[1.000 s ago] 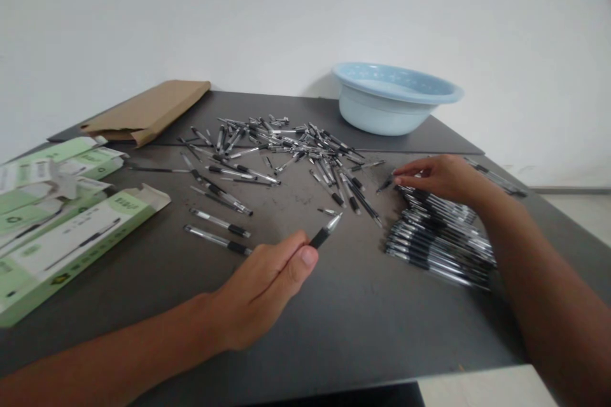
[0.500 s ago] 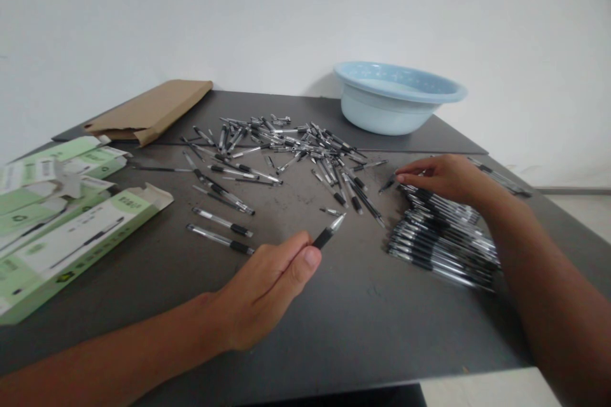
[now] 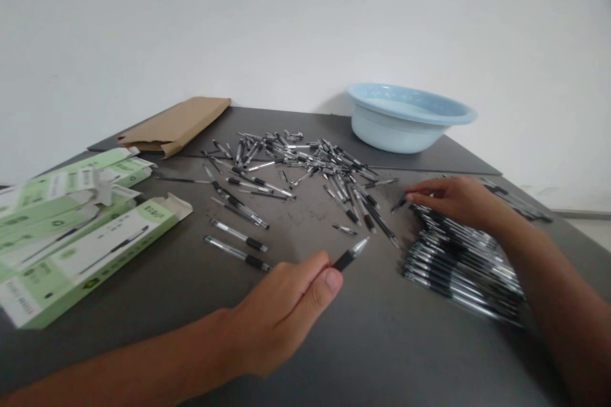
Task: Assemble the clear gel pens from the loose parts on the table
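my left hand [image 3: 286, 311] pinches a pen [image 3: 351, 254] by its black grip, low over the table [image 3: 363, 343]. my right hand [image 3: 458, 200] pinches the top pen [image 3: 399, 204] on the stack [image 3: 458, 264]. these are light, stiff pens with slick barrels, so the rubber grip is the best hold.

Dark grey matte table [image 3: 382, 337], as laid out.
Loose black-and-clear plastic pens [image 3: 296, 162] are strewn centrally; stacked pens [image 3: 458, 261] are ranged right, green-and-white cardboard boxes [image 3: 71, 248] left, brown cardboard sleeve [image 3: 179, 124] and pale-blue plastic basin [image 3: 396, 133] behind.

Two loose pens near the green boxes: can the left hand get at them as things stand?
Probably yes: the two loose pens lie on bare table just ahead of the left hand, with nothing between. But that hand holds a pen, so its grip is taken.
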`<action>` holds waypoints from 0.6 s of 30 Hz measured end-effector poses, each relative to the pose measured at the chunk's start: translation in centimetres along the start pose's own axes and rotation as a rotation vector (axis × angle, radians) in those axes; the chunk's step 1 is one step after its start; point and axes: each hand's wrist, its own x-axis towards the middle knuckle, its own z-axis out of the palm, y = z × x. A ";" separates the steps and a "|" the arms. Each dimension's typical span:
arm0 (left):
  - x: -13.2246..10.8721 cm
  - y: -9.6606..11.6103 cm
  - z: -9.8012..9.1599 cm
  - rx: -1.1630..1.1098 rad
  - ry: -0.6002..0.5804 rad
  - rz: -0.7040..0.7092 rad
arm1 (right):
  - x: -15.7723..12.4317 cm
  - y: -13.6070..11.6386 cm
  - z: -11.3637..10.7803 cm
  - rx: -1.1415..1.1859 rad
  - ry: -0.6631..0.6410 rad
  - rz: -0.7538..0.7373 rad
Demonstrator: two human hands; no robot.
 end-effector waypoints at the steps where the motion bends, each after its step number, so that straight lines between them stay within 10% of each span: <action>1: 0.0 0.0 0.1 -0.001 0.010 0.003 | 0.0 -0.3 0.1 0.008 0.003 -0.005; 11: -0.4 -0.4 0.3 0.108 0.036 0.091 | -1.0 -3.8 1.3 0.095 0.146 -0.046; 18: -0.7 -0.6 0.8 0.090 0.114 0.129 | 1.6 -9.6 0.1 0.060 0.183 -0.375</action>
